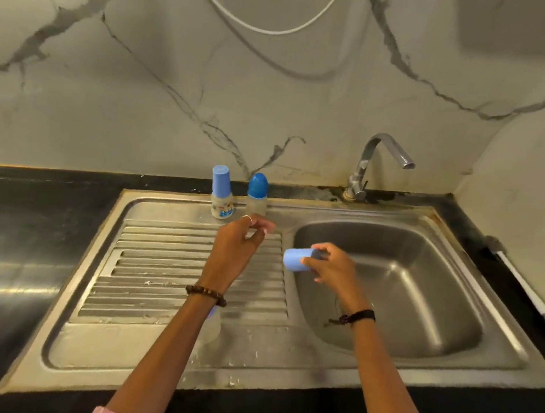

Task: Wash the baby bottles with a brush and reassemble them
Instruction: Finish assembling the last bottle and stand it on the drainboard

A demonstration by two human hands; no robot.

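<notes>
My right hand grips a light blue bottle cap on its side above the left edge of the sink basin. My left hand hovers over the drainboard with loosely curled fingers and nothing visible in them. Just beyond it, two baby bottles stand at the back of the drainboard. One has a light blue cap and the other a darker blue dome cap. A clear bottle stands partly hidden under my left forearm. No brush is in view.
The faucet stands behind the basin with its spout over the back, and no water is running. Black countertop surrounds the steel sink. A marble-patterned wall rises behind, and a white cord hangs on it.
</notes>
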